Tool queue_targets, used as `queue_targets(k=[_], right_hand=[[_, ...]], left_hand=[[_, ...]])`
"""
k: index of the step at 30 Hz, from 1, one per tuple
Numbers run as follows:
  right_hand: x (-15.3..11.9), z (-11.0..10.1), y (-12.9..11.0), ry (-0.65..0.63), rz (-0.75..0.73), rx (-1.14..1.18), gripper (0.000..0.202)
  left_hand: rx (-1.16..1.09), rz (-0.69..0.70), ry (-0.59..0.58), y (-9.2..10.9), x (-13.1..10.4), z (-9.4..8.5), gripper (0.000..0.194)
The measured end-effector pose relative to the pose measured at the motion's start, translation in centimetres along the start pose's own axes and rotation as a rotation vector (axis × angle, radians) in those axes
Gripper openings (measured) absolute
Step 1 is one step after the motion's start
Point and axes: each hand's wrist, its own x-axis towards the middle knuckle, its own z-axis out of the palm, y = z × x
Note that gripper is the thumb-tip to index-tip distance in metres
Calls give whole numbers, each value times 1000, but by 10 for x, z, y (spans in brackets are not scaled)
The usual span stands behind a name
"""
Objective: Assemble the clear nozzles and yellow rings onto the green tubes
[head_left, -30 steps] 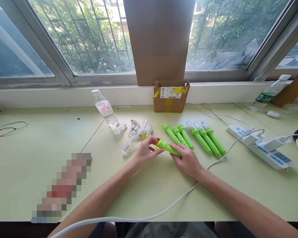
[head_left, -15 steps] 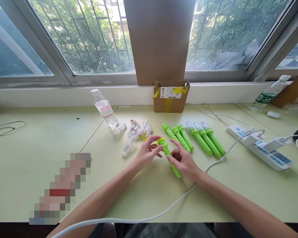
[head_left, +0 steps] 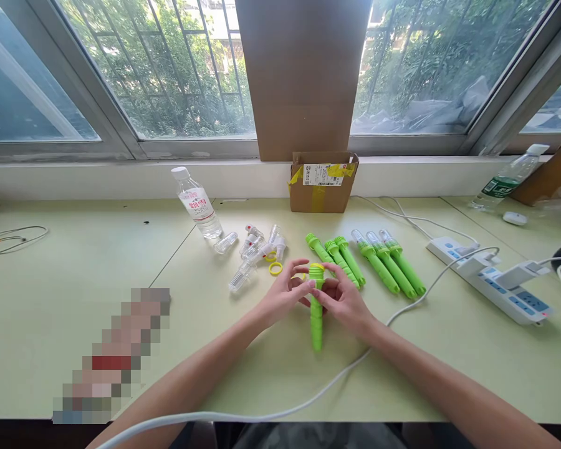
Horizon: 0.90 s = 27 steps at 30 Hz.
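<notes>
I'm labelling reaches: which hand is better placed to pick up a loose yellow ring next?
Probably the left hand: one yellow ring lies just beside its fingers, while the right hand is across the green tube. Both hands are on the tube, so the left would have to let go.

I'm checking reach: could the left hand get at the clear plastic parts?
Probably yes: the clear plastic parts lie uncovered near the left hand, though its fingers are on the held green tube.
</notes>
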Motion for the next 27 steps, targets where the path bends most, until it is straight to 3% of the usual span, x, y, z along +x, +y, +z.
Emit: queue_targets(k=[4,8,12,16,20,27], right_hand=[[3,-1,-2,84,-43,27,56],[2,-1,-7,116,-39,-55,58],[4,-3,-9,143,-73,-118,55],[14,-10,-4,250,-110,-262,53],[21,-16,4,245,-72,-211,46],[20,-15,5,287,-87,-159,35]], left_hand=[[6,-104,-145,0,-2,1,49],[-40,-133,-215,3,-3,-1,43],[-15,-132,-277,6,-4,-5,51],[94,-66,-152,5,-1,-13,52],[257,3,5,1,2,-18,51],[611,211,123,-4,4,-14,40]])
